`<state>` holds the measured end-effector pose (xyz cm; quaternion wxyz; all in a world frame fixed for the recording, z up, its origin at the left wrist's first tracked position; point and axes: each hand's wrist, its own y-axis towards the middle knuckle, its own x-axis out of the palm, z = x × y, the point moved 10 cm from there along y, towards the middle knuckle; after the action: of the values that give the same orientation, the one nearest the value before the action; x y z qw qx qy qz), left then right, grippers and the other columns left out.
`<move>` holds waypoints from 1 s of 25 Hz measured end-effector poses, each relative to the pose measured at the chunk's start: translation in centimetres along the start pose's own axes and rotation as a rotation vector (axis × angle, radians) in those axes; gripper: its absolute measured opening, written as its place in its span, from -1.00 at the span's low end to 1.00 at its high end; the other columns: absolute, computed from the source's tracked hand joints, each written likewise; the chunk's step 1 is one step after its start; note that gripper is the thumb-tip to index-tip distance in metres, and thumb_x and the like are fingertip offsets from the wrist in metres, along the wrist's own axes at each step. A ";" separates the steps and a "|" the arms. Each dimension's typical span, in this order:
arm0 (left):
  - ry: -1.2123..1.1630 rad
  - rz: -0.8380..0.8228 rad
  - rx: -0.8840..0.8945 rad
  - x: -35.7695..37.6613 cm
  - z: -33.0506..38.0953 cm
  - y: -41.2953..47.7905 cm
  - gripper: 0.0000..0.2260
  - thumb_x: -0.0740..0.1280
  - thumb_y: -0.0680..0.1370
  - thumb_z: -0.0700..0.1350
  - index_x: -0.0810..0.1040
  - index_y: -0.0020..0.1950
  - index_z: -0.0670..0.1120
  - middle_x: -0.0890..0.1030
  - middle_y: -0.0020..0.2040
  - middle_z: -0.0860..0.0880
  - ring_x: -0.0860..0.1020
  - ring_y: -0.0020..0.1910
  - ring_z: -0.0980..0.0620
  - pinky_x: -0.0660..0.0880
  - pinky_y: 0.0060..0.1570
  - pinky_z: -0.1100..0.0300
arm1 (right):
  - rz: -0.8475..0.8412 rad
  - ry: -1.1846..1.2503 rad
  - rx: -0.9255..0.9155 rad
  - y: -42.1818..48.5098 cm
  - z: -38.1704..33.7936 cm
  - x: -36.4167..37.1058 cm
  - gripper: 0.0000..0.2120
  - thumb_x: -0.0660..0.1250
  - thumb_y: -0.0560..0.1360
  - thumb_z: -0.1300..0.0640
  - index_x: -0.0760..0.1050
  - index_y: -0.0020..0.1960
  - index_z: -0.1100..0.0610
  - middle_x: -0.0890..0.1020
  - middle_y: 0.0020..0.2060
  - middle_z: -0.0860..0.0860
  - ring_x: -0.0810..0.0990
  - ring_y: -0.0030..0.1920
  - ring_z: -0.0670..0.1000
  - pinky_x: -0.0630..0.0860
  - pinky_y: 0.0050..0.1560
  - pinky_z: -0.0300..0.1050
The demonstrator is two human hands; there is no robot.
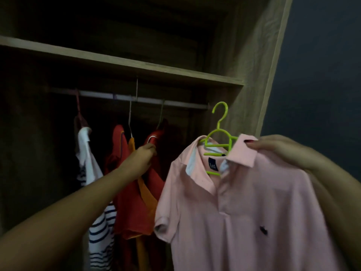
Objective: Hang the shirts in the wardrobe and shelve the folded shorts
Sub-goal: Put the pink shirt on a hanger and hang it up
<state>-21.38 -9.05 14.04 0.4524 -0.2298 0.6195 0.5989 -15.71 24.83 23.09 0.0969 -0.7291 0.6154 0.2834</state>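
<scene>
A pink polo shirt (244, 202) hangs on a lime green hanger (219, 133) in front of the open wardrobe. My right hand (281, 151) pinches the shirt's collar and shoulder at the right and holds it up. The hanger's hook is free, below and to the right of the rail (136, 98). My left hand (143, 159) reaches into the wardrobe and grips the red shirt (154, 145) that hangs rightmost on the rail. No shorts are in view.
On the rail hang a white and navy striped shirt (93, 184), another red shirt (125, 192) and an orange one (144, 194). A wooden shelf (125, 61) runs above the rail. The wardrobe's side panel (254, 65) stands at the right, with a dark wall beyond.
</scene>
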 end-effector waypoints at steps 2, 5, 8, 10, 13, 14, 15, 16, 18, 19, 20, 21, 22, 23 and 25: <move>-0.035 0.031 -0.014 -1.0 -0.7 -0.3 -0.60 0.27 0.35 -0.47 0.56 0.16 -0.29 0.48 0.32 -0.22 0.48 0.31 -0.16 0.35 0.30 0.14 | 0.056 -0.033 0.038 2.2 -1.5 4.4 -0.85 0.34 0.48 0.13 0.62 -0.10 0.20 0.60 -0.25 0.09 0.53 -0.27 0.01 0.42 -0.30 -0.21; -0.097 0.068 -0.043 -2.2 -1.5 -0.5 -0.59 0.27 0.37 -0.45 0.55 0.19 -0.23 0.43 0.39 -0.15 0.40 0.38 -0.09 0.27 0.32 0.24 | 0.183 0.065 0.019 7.4 -1.1 7.0 -0.84 0.33 0.49 0.19 0.59 -0.17 0.28 0.55 -0.28 0.13 0.48 -0.30 0.04 0.31 -0.35 -0.16; -0.153 0.169 -0.091 -2.8 -1.3 -1.0 -0.53 0.26 0.41 -0.42 0.50 0.30 -0.17 0.25 0.51 -0.12 0.26 0.47 -0.06 0.21 0.36 0.26 | 0.255 0.125 -0.012 11.2 -0.9 9.3 -0.73 0.27 0.52 0.21 0.44 -0.37 0.16 0.48 -0.40 0.07 0.42 -0.40 0.00 0.29 -0.40 -0.16; -0.167 0.188 -0.126 -2.4 -1.4 -0.9 -0.49 0.25 0.41 -0.41 0.46 0.36 -0.16 0.19 0.53 -0.17 0.18 0.52 -0.09 0.18 0.43 0.17 | 0.287 0.142 -0.057 14.0 -1.0 10.4 -0.76 0.26 0.52 0.18 0.44 -0.31 0.20 0.50 -0.35 0.09 0.46 -0.32 0.05 0.32 -0.34 -0.13; -0.169 0.152 -0.132 -1.5 -1.2 -0.4 -0.46 0.25 0.39 -0.41 0.45 0.37 -0.16 0.35 0.47 -0.15 0.31 0.46 -0.04 0.19 0.47 0.15 | 0.294 0.103 -0.082 17.8 -0.4 11.8 -0.80 0.27 0.53 0.09 0.49 -0.06 0.25 0.55 -0.15 0.15 0.53 -0.11 0.12 0.44 -0.11 -0.03; -0.164 0.150 -0.135 -1.3 -1.1 -0.3 -0.46 0.25 0.39 -0.40 0.46 0.37 -0.16 0.38 0.45 -0.14 0.33 0.45 -0.03 0.22 0.47 0.13 | 0.280 0.090 -0.089 19.2 0.2 12.5 -0.78 0.27 0.53 0.08 0.48 -0.01 0.26 0.54 -0.12 0.15 0.53 -0.08 0.14 0.45 -0.07 -0.01; -0.160 0.154 -0.140 -1.1 -1.1 -0.2 -0.46 0.25 0.38 -0.40 0.47 0.36 -0.17 0.40 0.44 -0.13 0.35 0.44 -0.02 0.23 0.46 0.12 | 0.268 0.077 -0.092 20.2 0.8 13.2 -0.77 0.26 0.53 0.08 0.47 0.01 0.27 0.53 -0.11 0.16 0.52 -0.05 0.16 0.43 -0.07 -0.03; -0.159 0.161 -0.141 -1.0 -1.1 -0.2 -0.46 0.25 0.38 -0.39 0.47 0.36 -0.17 0.40 0.43 -0.13 0.35 0.44 -0.01 0.24 0.46 0.11 | 0.261 0.065 -0.093 21.0 1.3 13.7 -0.75 0.26 0.54 0.08 0.47 0.04 0.29 0.52 -0.10 0.17 0.53 -0.02 0.18 0.40 -0.08 -0.06; -0.157 0.168 -0.146 -0.5 -1.1 -0.2 -0.46 0.25 0.38 -0.38 0.47 0.36 -0.15 0.40 0.44 -0.09 0.35 0.44 0.00 0.27 0.44 0.10 | 0.251 0.053 -0.088 22.4 2.6 14.6 -0.70 0.25 0.55 0.10 0.45 0.11 0.33 0.55 -0.01 0.23 0.54 0.05 0.22 0.34 -0.11 -0.12; -0.157 0.167 -0.147 -0.3 -1.1 -0.2 -0.46 0.25 0.39 -0.38 0.47 0.37 -0.13 0.40 0.45 -0.07 0.35 0.44 0.02 0.28 0.44 0.10 | 0.250 0.044 -0.092 22.9 3.0 14.9 -0.69 0.25 0.55 0.11 0.44 0.13 0.34 0.56 0.04 0.26 0.54 0.07 0.22 0.31 -0.11 -0.15; -0.160 0.172 -0.143 -0.1 -1.0 -0.2 -0.46 0.25 0.39 -0.37 0.47 0.37 -0.12 0.39 0.45 -0.05 0.36 0.43 0.04 0.29 0.44 0.12 | 0.249 0.037 -0.104 23.1 3.3 15.1 -0.69 0.24 0.56 0.11 0.44 0.15 0.35 0.56 0.06 0.28 0.54 0.07 0.22 0.30 -0.12 -0.16; -0.165 0.180 -0.140 0.1 -0.9 -0.3 -0.47 0.25 0.40 -0.37 0.47 0.37 -0.11 0.39 0.45 -0.03 0.36 0.43 0.06 0.28 0.44 0.17 | 0.243 0.030 -0.124 23.3 3.6 15.3 -0.69 0.24 0.56 0.12 0.43 0.15 0.36 0.56 0.07 0.29 0.54 0.06 0.21 0.29 -0.14 -0.18; -0.168 0.194 -0.131 0.2 -0.6 -0.3 -0.48 0.25 0.41 -0.37 0.48 0.36 -0.11 0.40 0.45 -0.01 0.36 0.43 0.08 0.26 0.43 0.24 | 0.238 0.018 -0.145 23.4 3.8 15.4 -0.69 0.24 0.56 0.12 0.42 0.15 0.36 0.56 0.07 0.29 0.54 0.03 0.18 0.28 -0.17 -0.20; -0.168 0.204 -0.130 0.3 -0.3 -0.4 -0.49 0.26 0.42 -0.38 0.48 0.36 -0.12 0.40 0.43 0.00 0.37 0.42 0.08 0.23 0.42 0.30 | 0.235 0.000 -0.164 23.2 4.0 15.4 -0.69 0.24 0.56 0.13 0.42 0.15 0.37 0.56 0.06 0.29 0.53 -0.01 0.15 0.27 -0.20 -0.22; -0.167 0.228 -0.128 0.4 -0.1 -0.5 -0.52 0.27 0.43 -0.37 0.49 0.35 -0.13 0.43 0.42 -0.03 0.39 0.40 0.07 0.22 0.38 0.36 | 0.241 -0.028 -0.191 22.6 4.2 15.2 -0.69 0.28 0.54 0.14 0.42 0.14 0.37 0.57 0.05 0.29 0.53 -0.04 0.13 0.29 -0.20 -0.20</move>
<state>-21.18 -9.11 13.46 0.4158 -0.1357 0.5625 0.7016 -37.19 9.06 16.26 0.0011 -0.6519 0.6673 0.3601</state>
